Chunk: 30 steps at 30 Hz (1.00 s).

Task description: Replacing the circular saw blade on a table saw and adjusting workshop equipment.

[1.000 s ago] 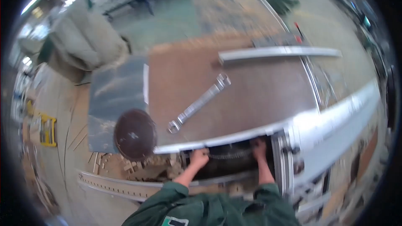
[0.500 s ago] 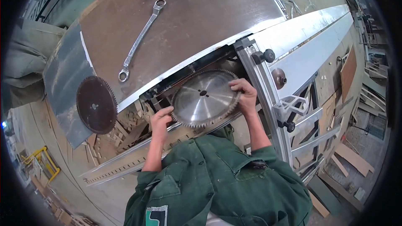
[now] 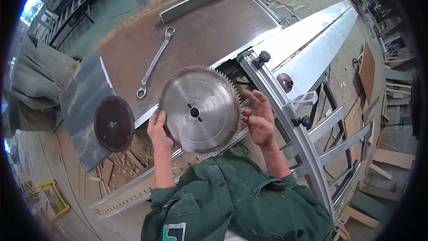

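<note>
Steel saw blade (image 3: 200, 127) was rim-held by left hand (image 3: 159, 134), presumably for balance; right hand (image 3: 259, 122), grip loosely spread, sat at opposite edge, contact unclear.

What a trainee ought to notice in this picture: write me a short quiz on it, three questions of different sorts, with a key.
1. True or false: the wrench lies on the brown tabletop.
2. Fill in: in the picture, the dark saw blade is to the ____ of the shiny saw blade.
3. Multiple choice: the left hand is at
A) the wrench
B) the rim of the shiny saw blade
C) the dark saw blade

Key: 1. True; 2. left; 3. B
</note>
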{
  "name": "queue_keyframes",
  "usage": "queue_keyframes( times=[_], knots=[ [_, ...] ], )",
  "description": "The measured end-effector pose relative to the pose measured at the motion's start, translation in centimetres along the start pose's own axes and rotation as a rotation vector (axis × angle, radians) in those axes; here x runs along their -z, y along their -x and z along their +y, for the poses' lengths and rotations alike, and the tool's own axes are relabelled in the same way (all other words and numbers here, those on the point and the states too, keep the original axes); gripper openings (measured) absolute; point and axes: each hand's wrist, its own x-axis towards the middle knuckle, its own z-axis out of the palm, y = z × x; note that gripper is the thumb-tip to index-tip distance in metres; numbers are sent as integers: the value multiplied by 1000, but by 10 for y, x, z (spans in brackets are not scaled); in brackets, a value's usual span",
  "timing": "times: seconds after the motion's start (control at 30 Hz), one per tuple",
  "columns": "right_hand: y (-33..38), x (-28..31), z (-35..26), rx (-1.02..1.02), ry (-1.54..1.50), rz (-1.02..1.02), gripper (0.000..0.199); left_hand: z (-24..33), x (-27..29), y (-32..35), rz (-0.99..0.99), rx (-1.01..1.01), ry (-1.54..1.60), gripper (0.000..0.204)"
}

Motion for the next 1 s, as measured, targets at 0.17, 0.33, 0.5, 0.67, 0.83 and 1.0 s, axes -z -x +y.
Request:
queue_keyframes(
  times=[0.17,0.33,0.5,0.67,0.83,1.0],
  knots=[
    [7,4,33,-64,327,146,19,52,2,19,27,-321,-89,19],
    [11,12,60,-62,387,53,14,81,9,53,74,-429,-234,20],
    [12,3,74,-173,411,-27,16,79,42,66,147,-455,-192,21],
    [7,13,96,-332,431,-60,18,66,75,68,233,-500,-266,18],
    [6,8,108,-496,396,-22,19,61,87,78,239,-503,-264,15],
    [3,29,117,-536,424,-9,20,70,66,90,218,-513,-294,14]
  ],
)
